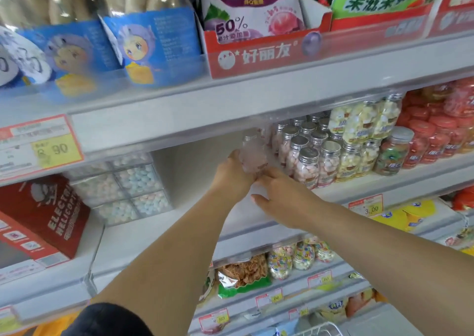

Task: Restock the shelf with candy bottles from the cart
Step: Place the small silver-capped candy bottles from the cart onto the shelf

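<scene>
Candy bottle [252, 153], blurred and clear-walled with a silver cap, is upright over the bare white stretch of the middle shelf [179, 223], just left of a packed group of capped bottles [307, 156] holding pink and white sweets; whether its base rests on the shelf cannot be told. The left hand [234, 171] grips it from the left side, fingers wrapped round its body. The right hand [279, 194] lies low beside it, fingers fairly straight and reaching to the bottle's foot, thumb spread out and holding nothing. Further right stand bottles of yellow sweets [359, 128] and red-lidded jars [433, 135]. To the left on the same shelf sits a clear box of pastel balls [123, 189], then a red carton [43, 215]. A yellow price tag [51, 148] hangs on the shelf edge above.
</scene>
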A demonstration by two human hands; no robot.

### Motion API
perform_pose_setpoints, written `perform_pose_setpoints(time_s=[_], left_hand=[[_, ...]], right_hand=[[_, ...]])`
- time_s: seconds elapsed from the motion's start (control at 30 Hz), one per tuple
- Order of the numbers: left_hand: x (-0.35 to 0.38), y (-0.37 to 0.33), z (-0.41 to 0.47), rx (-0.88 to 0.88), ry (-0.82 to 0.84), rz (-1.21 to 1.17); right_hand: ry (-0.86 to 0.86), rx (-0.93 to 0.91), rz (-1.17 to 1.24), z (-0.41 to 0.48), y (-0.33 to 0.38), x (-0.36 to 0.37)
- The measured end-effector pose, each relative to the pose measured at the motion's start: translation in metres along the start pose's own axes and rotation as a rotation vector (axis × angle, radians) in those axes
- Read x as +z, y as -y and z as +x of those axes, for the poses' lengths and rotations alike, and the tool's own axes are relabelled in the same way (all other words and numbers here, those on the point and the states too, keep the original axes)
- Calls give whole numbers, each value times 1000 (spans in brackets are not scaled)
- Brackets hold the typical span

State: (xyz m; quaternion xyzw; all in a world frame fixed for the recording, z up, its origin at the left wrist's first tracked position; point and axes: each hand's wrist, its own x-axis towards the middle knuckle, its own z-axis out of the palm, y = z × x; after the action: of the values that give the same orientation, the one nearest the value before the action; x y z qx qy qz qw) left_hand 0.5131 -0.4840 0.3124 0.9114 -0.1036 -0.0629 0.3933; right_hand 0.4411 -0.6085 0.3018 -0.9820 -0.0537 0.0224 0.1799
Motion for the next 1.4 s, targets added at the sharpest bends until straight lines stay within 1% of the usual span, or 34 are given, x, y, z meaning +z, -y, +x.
perform_pose_setpoints(time_s=[0.07, 0.13, 0.27, 0.37, 0.53, 0.63, 0.93, 1.17, 1.4], left_hand=[[1, 3, 12, -12, 0, -16], [2, 4, 21, -4, -14, -23], [7, 7, 38, -3, -56, 16], [13, 8, 48, -7, -82, -60], [17, 1, 62, 5, -143, -2], [18, -4, 73, -10, -185, -10], [20, -11, 105, -33, -256, 10], [19, -8, 128, -37, -287, 63], [18, -6, 143, 6, -295, 114]], right_hand=[[-11, 22, -64, 3, 4, 3], [2, 5, -90, 2, 5, 1], [48, -154, -38, -21, -4, -12], [42, -301, -54, -40, -21, -22], [13, -408, -6, -38, -27, -26], [13, -425, 81, -30, -23, -24], [113, -449, 259, -25, -33, -26], [100, -471, 278, -21, -36, -21], [119, -458, 301, -18, -35, -24]])
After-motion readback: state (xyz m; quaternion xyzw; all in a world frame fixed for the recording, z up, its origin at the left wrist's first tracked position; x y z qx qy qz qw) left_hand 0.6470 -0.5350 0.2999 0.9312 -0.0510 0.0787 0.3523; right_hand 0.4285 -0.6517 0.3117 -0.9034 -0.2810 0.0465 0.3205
